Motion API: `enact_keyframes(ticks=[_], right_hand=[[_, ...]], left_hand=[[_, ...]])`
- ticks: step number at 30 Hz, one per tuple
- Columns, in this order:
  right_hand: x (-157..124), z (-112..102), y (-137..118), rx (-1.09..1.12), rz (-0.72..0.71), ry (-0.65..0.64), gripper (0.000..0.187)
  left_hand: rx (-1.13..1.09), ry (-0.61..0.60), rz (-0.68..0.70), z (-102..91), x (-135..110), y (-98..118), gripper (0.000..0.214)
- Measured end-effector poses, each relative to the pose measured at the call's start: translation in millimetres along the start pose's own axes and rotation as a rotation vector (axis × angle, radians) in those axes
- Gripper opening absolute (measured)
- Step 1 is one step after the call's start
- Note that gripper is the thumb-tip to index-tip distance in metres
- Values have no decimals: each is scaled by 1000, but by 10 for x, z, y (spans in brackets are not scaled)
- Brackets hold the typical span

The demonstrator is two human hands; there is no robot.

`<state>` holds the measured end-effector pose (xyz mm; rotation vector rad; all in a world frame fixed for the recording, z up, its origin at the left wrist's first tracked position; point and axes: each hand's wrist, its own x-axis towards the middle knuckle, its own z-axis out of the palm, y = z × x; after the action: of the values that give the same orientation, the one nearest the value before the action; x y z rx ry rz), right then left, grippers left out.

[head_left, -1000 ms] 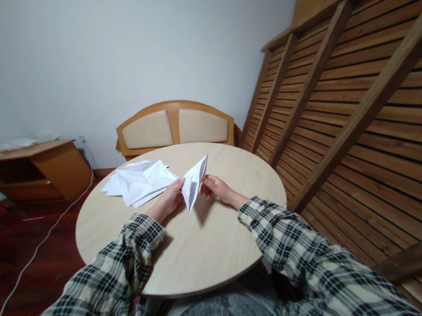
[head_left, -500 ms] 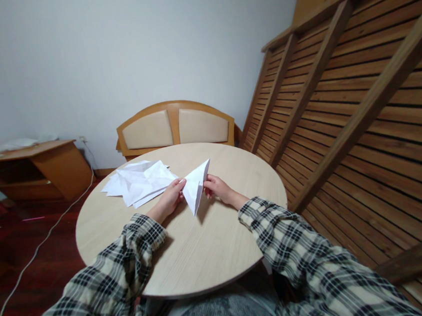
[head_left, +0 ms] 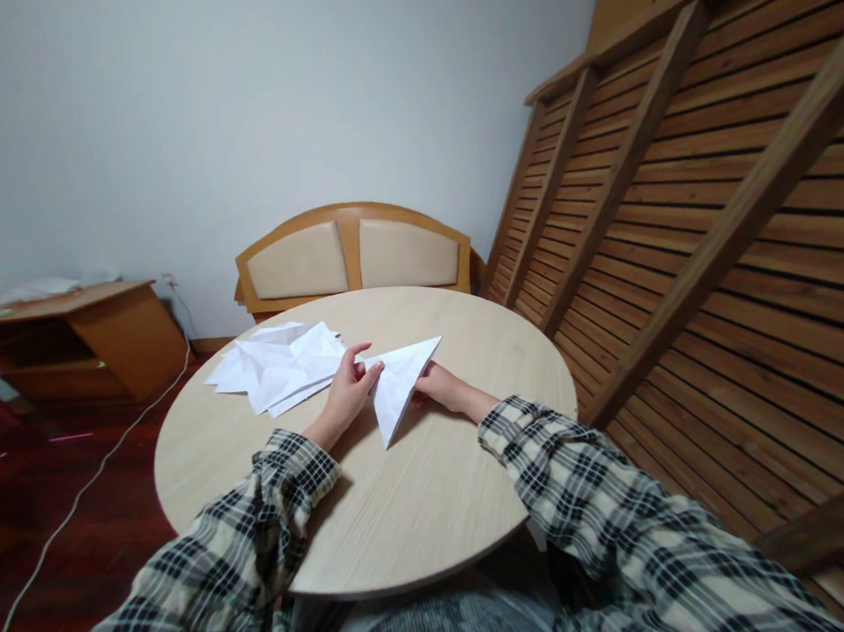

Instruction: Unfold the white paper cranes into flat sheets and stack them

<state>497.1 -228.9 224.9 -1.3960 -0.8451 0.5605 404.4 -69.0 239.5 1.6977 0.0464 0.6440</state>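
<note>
A folded white sheet of paper [head_left: 400,379], roughly triangular with one point toward me, is held just above the round table [head_left: 413,518]. My left hand [head_left: 349,386] pinches its left corner, thumb on top and index finger raised. At the paper's right edge, my right hand [head_left: 441,386] grips it from behind, and the paper hides some of those fingertips. Left of my left hand lies a loose pile of creased white paper [head_left: 277,366].
A wooden headboard with cream panels [head_left: 351,253] stands beyond the table against the wall. To the right leans a slatted wooden frame [head_left: 687,258]. A low cabinet [head_left: 93,340] and a white cable [head_left: 79,493] are on the left.
The folded paper has turned flatter, its upper tip shifting right and down. My left index finger has lifted off it, and my right hand has slid further behind the paper.
</note>
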Motion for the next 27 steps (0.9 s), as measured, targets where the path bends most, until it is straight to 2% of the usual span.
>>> enact_keyframes(ticks=[3,8,13,17,27], right_hand=[[-9,19,-11,9,-11,-13,24],[0,50,-6,-18,-13,18,29],[31,51,45,-89,-18,56,37],[52,51,53,-109,11,105,36],[92,16,13,-153,4,233,21]], left_hand=[[62,21,50,0,4,-37,43],[221,53,128,16,-3,-53,26],[565,-42,252,28,4,-76,16],[697,-66,348,29,-9,-87,22],[824,-187,342,83,-115,25,55]])
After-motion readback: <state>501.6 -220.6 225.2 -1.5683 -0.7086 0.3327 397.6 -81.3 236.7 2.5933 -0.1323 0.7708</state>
